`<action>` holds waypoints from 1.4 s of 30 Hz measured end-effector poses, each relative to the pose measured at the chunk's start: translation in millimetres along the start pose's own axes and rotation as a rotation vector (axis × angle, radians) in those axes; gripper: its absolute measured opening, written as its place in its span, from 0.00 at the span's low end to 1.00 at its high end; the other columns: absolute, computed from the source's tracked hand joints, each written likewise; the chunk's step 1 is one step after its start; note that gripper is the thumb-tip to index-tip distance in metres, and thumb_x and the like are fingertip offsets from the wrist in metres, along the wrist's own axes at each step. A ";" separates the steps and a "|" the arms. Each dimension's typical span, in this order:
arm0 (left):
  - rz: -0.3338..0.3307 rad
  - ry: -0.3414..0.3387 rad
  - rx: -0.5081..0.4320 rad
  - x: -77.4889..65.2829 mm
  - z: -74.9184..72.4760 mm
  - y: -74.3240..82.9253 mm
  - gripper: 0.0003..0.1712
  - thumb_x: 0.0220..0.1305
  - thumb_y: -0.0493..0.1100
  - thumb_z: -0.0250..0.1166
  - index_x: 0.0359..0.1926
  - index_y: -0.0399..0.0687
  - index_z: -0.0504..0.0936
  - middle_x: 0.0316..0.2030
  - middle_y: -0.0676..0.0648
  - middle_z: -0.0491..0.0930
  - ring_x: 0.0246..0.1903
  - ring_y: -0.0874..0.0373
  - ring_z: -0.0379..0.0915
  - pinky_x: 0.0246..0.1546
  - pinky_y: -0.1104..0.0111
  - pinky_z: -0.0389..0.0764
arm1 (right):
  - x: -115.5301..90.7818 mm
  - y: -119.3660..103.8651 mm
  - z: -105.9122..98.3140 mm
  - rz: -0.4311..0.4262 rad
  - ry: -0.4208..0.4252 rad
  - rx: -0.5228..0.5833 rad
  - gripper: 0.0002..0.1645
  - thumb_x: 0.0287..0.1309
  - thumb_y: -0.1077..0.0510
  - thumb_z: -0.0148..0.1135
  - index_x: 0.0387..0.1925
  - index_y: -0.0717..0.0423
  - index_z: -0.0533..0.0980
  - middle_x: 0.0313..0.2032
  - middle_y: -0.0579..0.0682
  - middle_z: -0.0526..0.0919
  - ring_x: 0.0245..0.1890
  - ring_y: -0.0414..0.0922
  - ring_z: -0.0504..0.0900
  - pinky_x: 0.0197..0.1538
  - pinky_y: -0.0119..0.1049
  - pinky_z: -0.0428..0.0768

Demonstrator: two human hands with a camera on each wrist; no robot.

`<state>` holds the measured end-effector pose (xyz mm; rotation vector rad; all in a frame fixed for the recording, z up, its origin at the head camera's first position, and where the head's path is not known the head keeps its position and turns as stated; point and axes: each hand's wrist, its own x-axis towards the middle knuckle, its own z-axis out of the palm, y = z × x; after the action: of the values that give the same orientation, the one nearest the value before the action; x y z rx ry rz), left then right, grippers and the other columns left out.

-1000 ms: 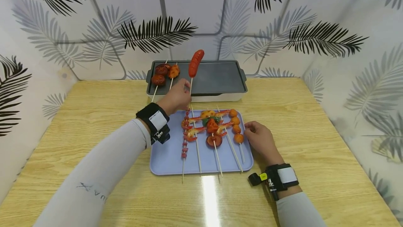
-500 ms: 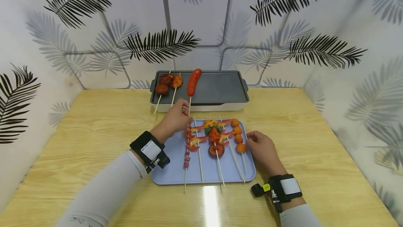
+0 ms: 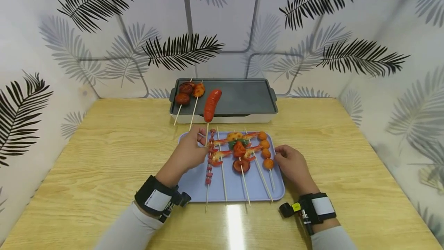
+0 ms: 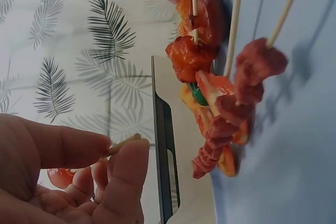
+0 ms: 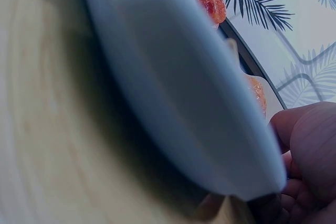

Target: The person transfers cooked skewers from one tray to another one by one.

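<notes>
8 skwrs (image 3: pixel 212 105), 1 tray (image 3: pixel 194 186), 1 grill (image 3: pixel 246 96), 2 hands (image 3: pixel 187 150) (image 3: pixel 293 165)

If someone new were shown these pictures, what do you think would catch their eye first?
Most likely the glossy red sausage, held up on its stick by the left hand and overlapping the dark griddle in the head view. Next might come the pale blue tray of colourful skewers nearer the viewer, with the right hand at its right edge. Behind everything, bold black leaves stand out on the pale backdrop.

Setting: arranged for tabletop cooking; whether home or studio, you cannot tell.
Table (image 3: pixel 347 146): wood-grain.
Leaf-print covering (image 3: pixel 222 19): behind your table.
Griddle (image 3: pixel 243 96): at the far edge.
Tray (image 3: pixel 194 186): skewers (image 3: pixel 239 150) laid before you.
</notes>
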<state>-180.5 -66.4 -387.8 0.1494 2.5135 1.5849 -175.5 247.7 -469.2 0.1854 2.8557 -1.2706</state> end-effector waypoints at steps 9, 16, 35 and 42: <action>-0.077 -0.011 -0.059 -17.4 1.6 -10.7 0.25 0.54 0.24 0.56 0.55 0.38 0.66 0.39 0.41 0.67 0.21 0.54 0.67 0.20 0.68 0.73 | 0.8 0.1 -0.3 0.001 -0.003 -0.003 0.21 0.66 0.56 0.53 0.55 0.64 0.76 0.48 0.60 0.80 0.44 0.53 0.77 0.47 0.46 0.78; -0.112 0.006 -0.054 -25.4 -0.3 -16.7 0.25 0.57 0.25 0.57 0.56 0.38 0.66 0.40 0.42 0.67 0.22 0.54 0.69 0.22 0.67 0.73 | -0.2 -2.4 2.2 0.014 -0.012 0.011 0.21 0.66 0.56 0.53 0.55 0.63 0.76 0.48 0.60 0.80 0.44 0.52 0.78 0.46 0.44 0.78; -0.152 -0.022 0.061 -52.4 14.6 -45.8 0.24 0.55 0.26 0.58 0.54 0.36 0.67 0.36 0.43 0.71 0.20 0.55 0.71 0.21 0.66 0.72 | 1.6 -1.8 -0.3 0.034 -0.015 0.004 0.22 0.66 0.55 0.52 0.57 0.62 0.75 0.49 0.59 0.79 0.45 0.52 0.77 0.48 0.45 0.79; -0.172 -0.038 0.067 -55.5 16.6 -50.0 0.24 0.57 0.27 0.59 0.56 0.33 0.67 0.38 0.42 0.72 0.20 0.55 0.73 0.22 0.65 0.73 | 0.5 -1.9 -0.2 0.027 -0.014 0.009 0.21 0.66 0.56 0.53 0.55 0.63 0.76 0.48 0.59 0.80 0.44 0.52 0.77 0.46 0.43 0.78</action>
<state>-122.7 -82.9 -435.0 -0.0271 2.4770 1.4196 -176.3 246.6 -467.7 0.2128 2.8264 -1.2748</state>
